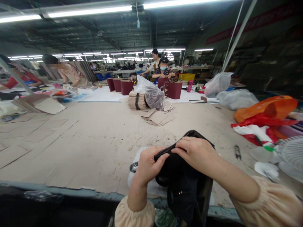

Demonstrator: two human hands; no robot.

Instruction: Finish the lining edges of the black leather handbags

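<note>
A black bag (183,186) stands at the table's near edge, its top facing me. My left hand (151,162) is closed on the left end of the bag's far rim, thumb on the near side. Farther right on the same rim, my right hand (194,151) pinches the edge between thumb and fingers. A dark loop (133,167), perhaps a handle, pokes out left of my left hand. White sheeting (139,154) lies under the bag. My palms and forearms hide part of the rim.
Thread snips (237,153) lie to the right, near a white fan (292,154) and an orange bag (267,108). Ahead are a strapped stack of boards (137,101) and loose boards (157,117). Maroon bags (174,90) stand beyond, before a masked co-worker (163,71).
</note>
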